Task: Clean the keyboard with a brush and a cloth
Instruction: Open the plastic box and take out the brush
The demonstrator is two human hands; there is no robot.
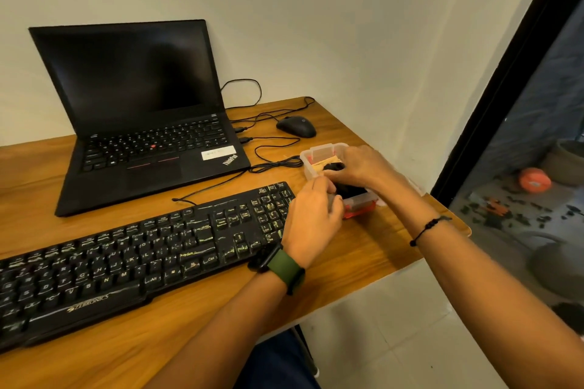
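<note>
Left hand (311,218), right hand (363,167) in plastic box (319,151), beside keyboard (136,256)

One keyboard (132,265), one laptop (139,114), one mouse (296,126) and one plastic box (328,155) are counted on one counter (363,256); two hands, left (313,218) and right (363,167), are seen.

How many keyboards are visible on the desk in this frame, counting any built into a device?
2: a separate black keyboard lying at the front of the desk, and the laptop's built-in one behind it. None looks hidden.
</note>
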